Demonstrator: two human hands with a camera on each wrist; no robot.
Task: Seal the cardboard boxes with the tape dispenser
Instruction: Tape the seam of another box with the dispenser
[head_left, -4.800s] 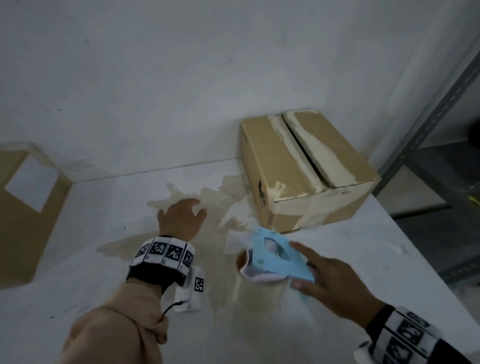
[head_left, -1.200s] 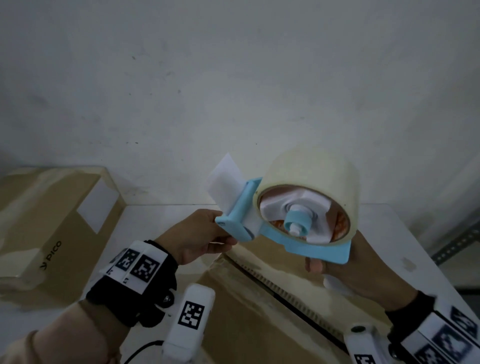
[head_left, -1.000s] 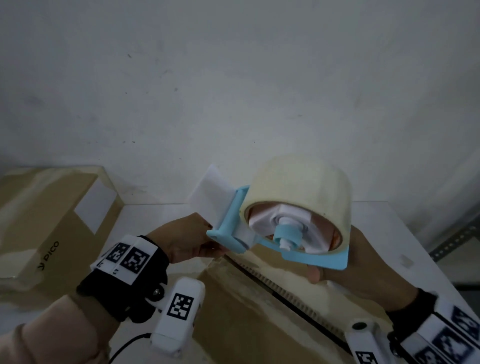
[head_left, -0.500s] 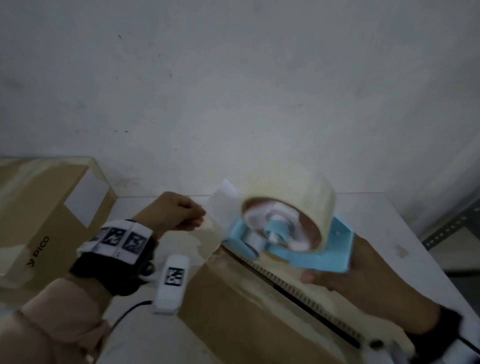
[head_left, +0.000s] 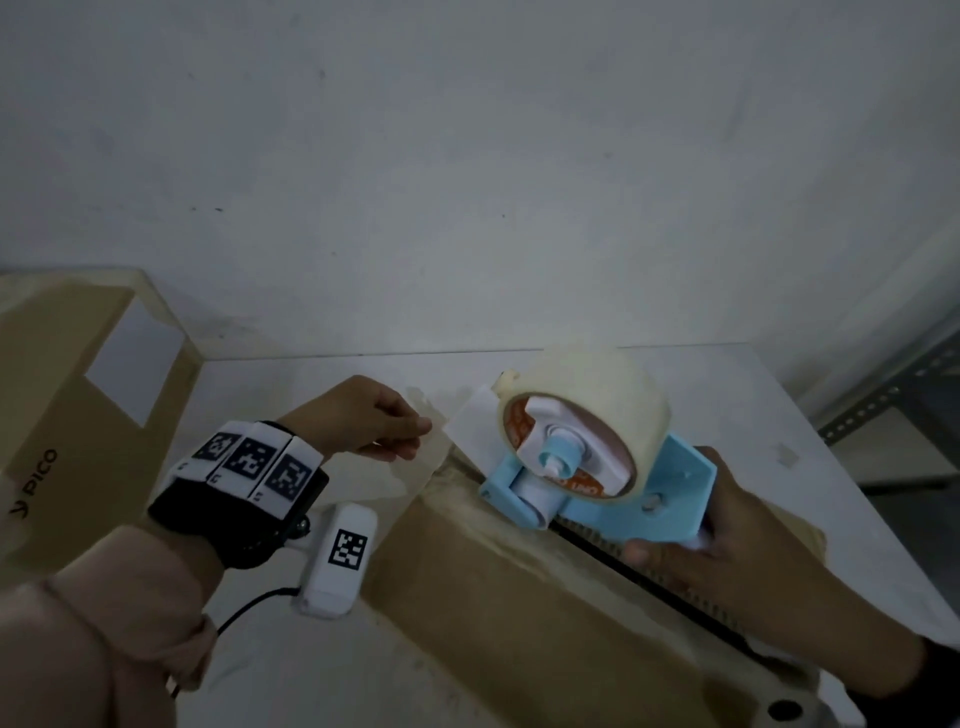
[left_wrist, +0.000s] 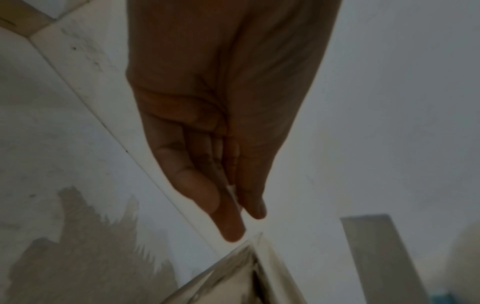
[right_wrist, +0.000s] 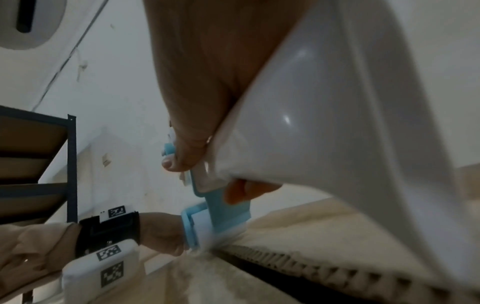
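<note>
We see a light-blue tape dispenser (head_left: 613, 499) with a cream tape roll (head_left: 597, 395), brown cardboard box (head_left: 519, 623), white surface (head_left: 753, 415), black wristband (head_left: 234, 519) with black-white checker tags, brown box (head_left: 62, 415) with white label.

Storage or packing room. Bare white wall (head_left: 467, 156), stained white worktable (head_left: 779, 415), cardboard boxes (head_left: 67, 415) stacked at its left end, dark slotted-angle metal shelving (right_wrist: 70, 164) alongside holding board shelves.
</note>
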